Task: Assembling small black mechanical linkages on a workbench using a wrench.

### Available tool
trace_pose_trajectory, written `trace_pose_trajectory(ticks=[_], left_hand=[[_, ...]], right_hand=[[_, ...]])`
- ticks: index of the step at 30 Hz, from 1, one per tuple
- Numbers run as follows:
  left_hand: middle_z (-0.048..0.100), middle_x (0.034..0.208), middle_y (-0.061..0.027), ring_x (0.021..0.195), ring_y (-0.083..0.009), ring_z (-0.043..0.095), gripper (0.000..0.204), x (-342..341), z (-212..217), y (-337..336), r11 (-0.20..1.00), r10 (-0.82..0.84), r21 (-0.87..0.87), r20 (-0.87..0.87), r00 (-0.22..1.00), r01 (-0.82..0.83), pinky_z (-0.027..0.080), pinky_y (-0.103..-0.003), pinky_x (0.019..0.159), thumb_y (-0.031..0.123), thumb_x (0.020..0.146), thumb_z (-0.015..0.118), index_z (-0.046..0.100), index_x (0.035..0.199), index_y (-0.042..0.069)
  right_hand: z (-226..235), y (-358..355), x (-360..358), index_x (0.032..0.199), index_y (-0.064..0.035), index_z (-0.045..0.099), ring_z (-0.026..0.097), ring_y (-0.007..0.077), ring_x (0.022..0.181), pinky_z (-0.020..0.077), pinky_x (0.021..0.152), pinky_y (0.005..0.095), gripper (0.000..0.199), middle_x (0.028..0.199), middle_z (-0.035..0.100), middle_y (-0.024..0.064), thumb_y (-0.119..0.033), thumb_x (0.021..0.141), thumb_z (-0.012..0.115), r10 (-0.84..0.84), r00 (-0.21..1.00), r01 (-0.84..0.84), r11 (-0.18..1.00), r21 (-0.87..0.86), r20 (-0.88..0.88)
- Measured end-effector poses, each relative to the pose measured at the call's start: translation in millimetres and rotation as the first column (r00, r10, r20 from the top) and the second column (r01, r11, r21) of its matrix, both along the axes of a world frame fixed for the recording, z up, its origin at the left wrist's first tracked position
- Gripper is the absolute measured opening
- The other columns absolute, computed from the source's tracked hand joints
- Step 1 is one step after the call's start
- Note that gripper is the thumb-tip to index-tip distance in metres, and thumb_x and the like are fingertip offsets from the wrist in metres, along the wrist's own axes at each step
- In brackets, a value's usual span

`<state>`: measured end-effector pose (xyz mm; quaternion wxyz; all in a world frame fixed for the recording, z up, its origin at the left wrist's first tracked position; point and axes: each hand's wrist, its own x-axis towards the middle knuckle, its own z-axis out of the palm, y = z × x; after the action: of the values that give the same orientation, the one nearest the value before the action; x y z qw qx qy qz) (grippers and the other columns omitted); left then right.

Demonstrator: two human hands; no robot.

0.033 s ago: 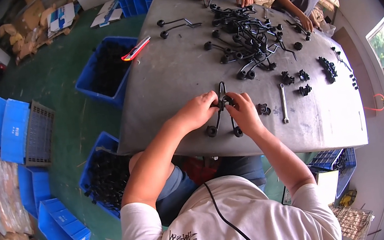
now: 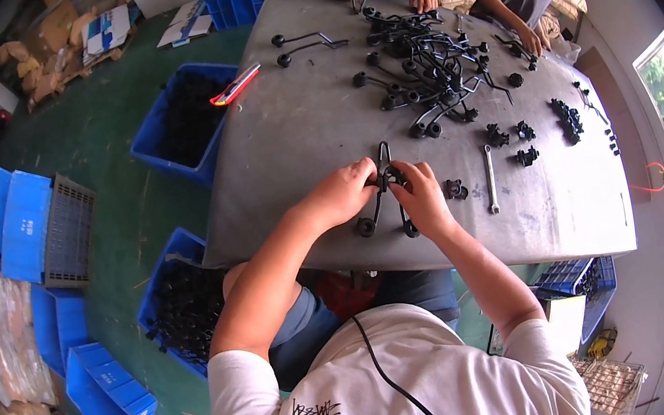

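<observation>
Near the table's front edge, both my hands are closed on a black bent-rod part [image 2: 383,155]. It has a narrow loop at its far end and two legs that run toward me, each with a round black knob [image 2: 366,226]. My left hand [image 2: 346,191] pinches it from the left, just below the loop. Opposite, my right hand [image 2: 424,197] has thumb and fingers at a small black fitting by the rod; my fingers partly hide it. Just right of that hand lies a black clamp-like piece [image 2: 455,189]. Farther right is a silver wrench [image 2: 491,178].
A heap of black rod parts [image 2: 430,58] covers the table's [image 2: 289,145] far middle. Small black fittings [image 2: 527,155] lie to the right. A red utility knife [image 2: 235,85] rests at the left edge, above blue bins [image 2: 143,145]. Two people work across the table.
My right hand's fingers have shifted very slightly at the bent-rod part. All else looks the same.
</observation>
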<state>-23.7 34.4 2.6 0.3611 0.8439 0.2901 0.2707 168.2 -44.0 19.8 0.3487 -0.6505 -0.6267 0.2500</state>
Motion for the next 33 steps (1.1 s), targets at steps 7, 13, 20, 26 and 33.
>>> trace_pose_trajectory(ticks=[7,13,20,26,33], left_hand=[[0.065,0.113,-0.0249,0.106,-0.0419,0.063,0.042,12,28,-6,0.994,-0.002,-0.107,-0.18,0.984,-0.017,0.052,-0.046,0.089,0.018,0.084,0.075,0.049,0.111,0.001],[0.065,0.118,-0.0193,0.109,-0.0384,0.064,0.056,20,11,4,1.0,-0.002,0.02,-0.139,0.99,0.005,0.052,-0.043,0.094,0.017,0.082,0.08,0.051,0.128,0.003],[0.066,0.121,-0.017,0.11,-0.0349,0.065,0.054,16,17,4,0.998,-0.042,-0.059,-0.088,0.995,0.037,0.052,-0.04,0.094,0.016,0.081,0.081,0.058,0.129,0.005],[0.068,0.119,-0.0141,0.107,-0.033,0.066,0.051,18,21,1,1.0,-0.02,0.009,-0.14,0.99,0.022,0.053,-0.04,0.091,0.016,0.082,0.079,0.058,0.127,0.008],[0.068,0.105,-0.0189,0.101,-0.0385,0.066,0.053,24,22,-27,0.986,0.165,0.013,-0.179,0.97,-0.166,0.053,-0.045,0.085,0.015,0.08,0.08,0.054,0.126,0.01]], right_hand=[[-17,-7,0,0.14,-0.0075,0.054,0.06,0.0345,0.101,0.0517,0.089,0.0394,0.055,0.118,0.051,0.0183,-0.005,0.086,0.067,-0.027,0.999,0.024,0.996,0.09,0.033],[-10,-7,5,0.141,-0.0089,0.053,0.061,0.0284,0.096,0.0524,0.085,0.0362,0.058,0.118,0.051,0.0157,-0.002,0.085,0.066,0.033,0.995,-0.036,0.999,-0.026,-0.094],[-19,-20,-6,0.138,-0.0102,0.057,0.061,0.0269,0.093,0.0525,0.081,0.0361,0.051,0.117,0.053,0.0142,-0.007,0.087,0.067,-0.081,0.994,0.086,0.994,0.064,-0.069],[-29,-23,-12,0.137,-0.0091,0.057,0.065,0.0365,0.09,0.0528,0.076,0.0434,0.048,0.1,0.063,0.0166,-0.013,0.091,0.066,-0.179,0.973,0.141,0.962,0.233,0.148],[-21,-15,14,0.131,-0.0029,0.056,0.066,0.0377,0.088,0.0533,0.078,0.0456,0.044,0.098,0.066,0.0162,-0.013,0.089,0.066,0.074,0.983,-0.117,0.959,0.258,0.17]])
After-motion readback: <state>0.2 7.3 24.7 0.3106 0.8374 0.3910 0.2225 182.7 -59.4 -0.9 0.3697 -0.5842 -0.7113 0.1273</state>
